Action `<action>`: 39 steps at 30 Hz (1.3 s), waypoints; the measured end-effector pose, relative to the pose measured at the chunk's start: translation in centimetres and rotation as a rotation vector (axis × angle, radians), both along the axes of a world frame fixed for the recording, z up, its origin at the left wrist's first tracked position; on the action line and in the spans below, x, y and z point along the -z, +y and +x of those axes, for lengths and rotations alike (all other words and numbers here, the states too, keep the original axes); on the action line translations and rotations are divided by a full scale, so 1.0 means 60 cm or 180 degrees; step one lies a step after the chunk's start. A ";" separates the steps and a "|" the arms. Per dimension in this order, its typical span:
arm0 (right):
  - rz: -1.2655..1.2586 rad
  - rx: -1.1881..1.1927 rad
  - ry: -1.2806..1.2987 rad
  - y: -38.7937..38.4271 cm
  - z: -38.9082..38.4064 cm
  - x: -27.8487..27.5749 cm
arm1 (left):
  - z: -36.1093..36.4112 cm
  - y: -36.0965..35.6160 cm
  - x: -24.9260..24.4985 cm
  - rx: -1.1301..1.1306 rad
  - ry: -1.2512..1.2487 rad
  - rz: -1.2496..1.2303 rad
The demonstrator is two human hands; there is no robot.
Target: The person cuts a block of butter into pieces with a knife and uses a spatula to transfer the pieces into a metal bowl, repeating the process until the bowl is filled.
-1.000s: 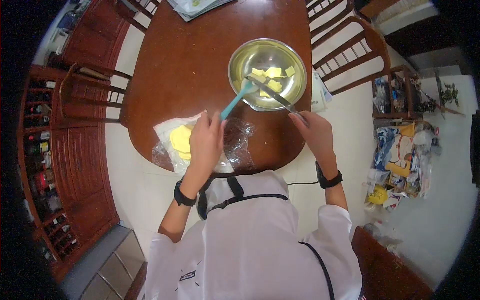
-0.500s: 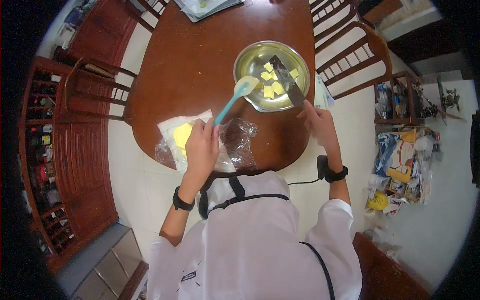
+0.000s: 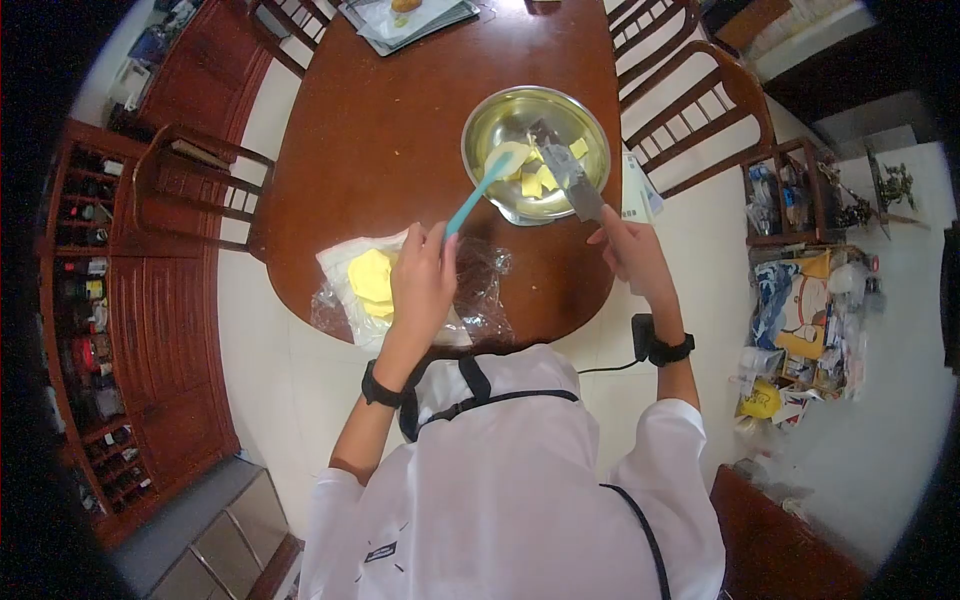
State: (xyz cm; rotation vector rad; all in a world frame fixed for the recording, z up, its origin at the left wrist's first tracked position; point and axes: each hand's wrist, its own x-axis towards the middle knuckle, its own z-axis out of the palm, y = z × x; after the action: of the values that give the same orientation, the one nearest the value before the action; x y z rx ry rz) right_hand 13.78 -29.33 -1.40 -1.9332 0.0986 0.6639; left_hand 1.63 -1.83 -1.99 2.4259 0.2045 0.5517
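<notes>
My left hand [image 3: 425,275] is closed around the teal handle of a spatula [image 3: 475,200], whose pale, coated head is over the left part of a steel bowl [image 3: 472,120]. Several pieces of butter [image 3: 532,186] lie in the bowl. In my right hand [image 3: 637,255] is a knife [image 3: 575,185] with a broad, smeared blade that slants into the bowl, its tip close to the spatula head. Beside my left hand, a larger yellow slab of butter [image 3: 371,282] rests on a white wrapper [image 3: 335,262], partly hidden by that hand.
Crumpled clear plastic [image 3: 490,290] lies by the wrapper near the front edge of the wooden table [image 3: 380,130]. A grey tray [image 3: 420,36] with paper on it sits at the far end. Wooden chairs [image 3: 690,100] flank the table on both sides.
The spatula has moved up and right, its head now inside the bowl's outline next to the knife. The knife blade has tilted and catches more light. The view has shifted slightly.
</notes>
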 end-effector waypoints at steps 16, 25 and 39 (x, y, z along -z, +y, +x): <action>0.0267 -0.0284 -0.0170 0.027 -0.034 -0.008 | -0.101 0.090 -0.003 -0.0334 0.0767 -0.4035; -0.0116 -0.1924 -0.0674 0.163 -0.135 0.041 | -0.372 0.133 0.045 -0.2411 -0.0252 -0.4562; -0.0973 -0.3394 -0.2122 0.292 -0.122 0.111 | -0.458 0.025 0.151 -0.3171 -0.0104 -0.4558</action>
State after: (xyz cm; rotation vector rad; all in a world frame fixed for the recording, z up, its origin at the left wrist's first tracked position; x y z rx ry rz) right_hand 6.45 -11.79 -8.08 -2.3342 -1.3879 0.6324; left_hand -25.82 -0.34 -11.06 0.7962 1.2962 0.5312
